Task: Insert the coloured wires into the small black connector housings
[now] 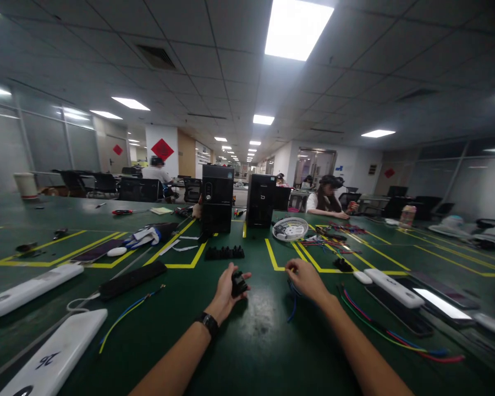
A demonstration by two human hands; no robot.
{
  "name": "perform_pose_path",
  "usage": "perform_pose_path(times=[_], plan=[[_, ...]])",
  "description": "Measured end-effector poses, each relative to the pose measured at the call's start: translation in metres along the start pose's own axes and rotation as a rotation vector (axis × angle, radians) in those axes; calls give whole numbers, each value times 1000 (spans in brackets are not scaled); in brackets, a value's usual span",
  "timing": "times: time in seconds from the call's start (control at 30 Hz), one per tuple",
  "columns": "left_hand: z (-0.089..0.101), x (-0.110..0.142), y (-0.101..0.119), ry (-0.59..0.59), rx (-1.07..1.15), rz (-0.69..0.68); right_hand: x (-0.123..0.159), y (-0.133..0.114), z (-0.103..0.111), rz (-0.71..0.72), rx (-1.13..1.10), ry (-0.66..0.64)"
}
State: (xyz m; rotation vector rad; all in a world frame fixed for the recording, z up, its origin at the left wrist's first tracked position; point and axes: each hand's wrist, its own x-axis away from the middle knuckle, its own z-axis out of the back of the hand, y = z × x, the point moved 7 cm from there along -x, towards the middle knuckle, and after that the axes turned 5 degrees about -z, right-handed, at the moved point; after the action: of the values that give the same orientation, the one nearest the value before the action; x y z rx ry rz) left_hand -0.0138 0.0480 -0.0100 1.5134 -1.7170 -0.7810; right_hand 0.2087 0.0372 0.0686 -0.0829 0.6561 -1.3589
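Observation:
My left hand [226,289] is closed round a small black plastic connector block [238,284], held just above the green table [256,352]. A black watch sits on that wrist. My right hand [305,276] rests on the table to the right, fingers curled down over a bundle of blue wires [292,308]; what the fingertips pinch is hidden. A row of black connector blocks [225,253] lies on the table beyond both hands.
Two black computer towers [218,198] stand behind, with a white fan guard [290,229] to their right. White power strips [28,289], a black strip [132,279], loose coloured wires [391,335] and phones [441,302] lie around. People sit at far desks.

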Motion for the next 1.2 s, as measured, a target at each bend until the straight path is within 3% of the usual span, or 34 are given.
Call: perform_pose_path(times=[0.1, 0.23, 0.5, 0.83, 1.07, 1.2], plan=[[0, -4, 11, -48, -91, -44, 3, 46, -8, -161, 115, -255], [-3, -9, 14, -52, -140, -69, 6, 54, -20, -159, 169, -370], [-2, -16, 9, -56, -93, -51, 8, 47, -17, -213, 232, -274], [-11, -12, -1, -129, 12, -3, 12, 25, -21, -195, 394, -273], [-20, -17, -1, -123, 9, -28, 7, 31, -13, -216, 450, -230], [-22, -19, -5, -118, 30, -4, 2, 24, -3, -230, 389, -123]])
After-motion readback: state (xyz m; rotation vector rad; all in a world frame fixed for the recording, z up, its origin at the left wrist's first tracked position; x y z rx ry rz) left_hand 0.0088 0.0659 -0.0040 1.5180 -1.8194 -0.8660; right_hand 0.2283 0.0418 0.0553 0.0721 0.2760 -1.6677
